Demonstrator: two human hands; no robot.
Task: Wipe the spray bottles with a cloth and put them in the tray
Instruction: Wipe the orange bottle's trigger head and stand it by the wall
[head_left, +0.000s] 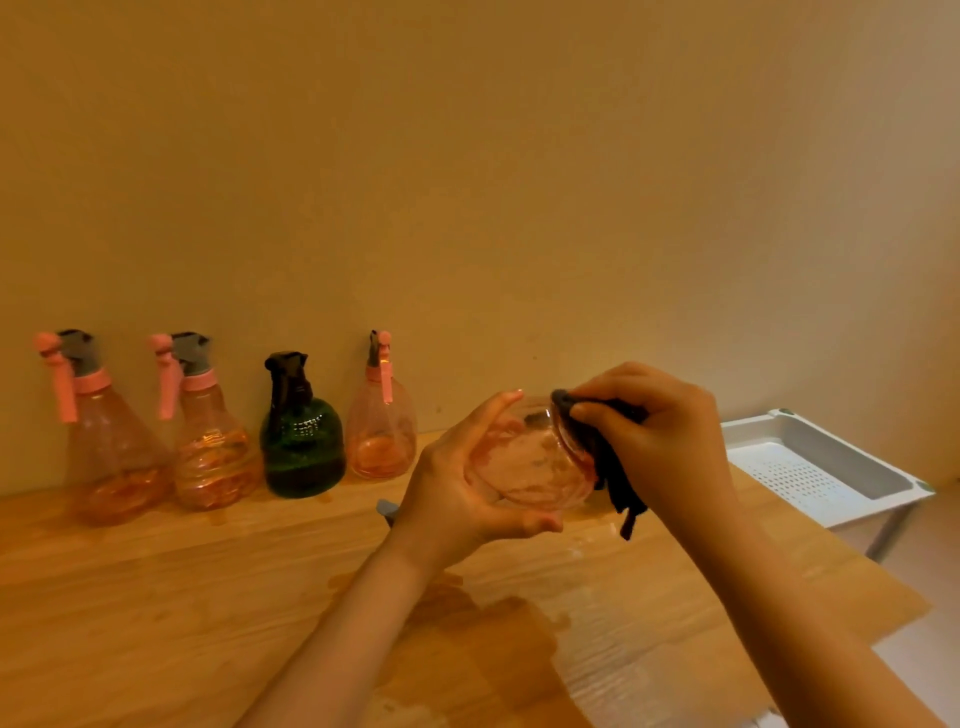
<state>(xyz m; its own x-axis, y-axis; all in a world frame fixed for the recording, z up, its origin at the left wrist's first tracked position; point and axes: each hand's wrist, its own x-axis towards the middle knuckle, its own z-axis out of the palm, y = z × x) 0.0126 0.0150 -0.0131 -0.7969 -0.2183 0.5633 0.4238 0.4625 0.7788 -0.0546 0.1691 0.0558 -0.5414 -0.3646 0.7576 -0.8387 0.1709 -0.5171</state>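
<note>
**Cloth meets bottle above a wooden table**

Four spray bottles stand in a row along the wall at the back of the wooden table (156, 597), all to the left of the bottle being held. Farthest from it is a pink spray bottle (111, 441) with a pink trigger and grey nozzle. Next comes a second pink bottle (213, 441) of the same make, then a dark green bottle (302, 441) with a dark sprayer head, and nearest to the held bottle a smaller pink bottle (382, 426). All four stand upright and apart from the hands.

The person's left hand (452, 499) grips the held pink bottle (530, 462) over the table, fingers curled over its top and thumb wrapped beneath its clear body. The bottle lies tipped on its side with its round base turned toward the right hand; a grey part, apparently its sprayer head, peeks out just left of the left wrist.

Against that base, the right hand (660, 431) pinches a dark cloth (608, 457), pressing it to the rim of the bottle while a loose tail of fabric hangs down below the hand.

To the right of the held bottle, past the table's edge, a white tray (893, 488) with a perforated floor sits on a light-coloured stand, well apart from both hands.
</note>
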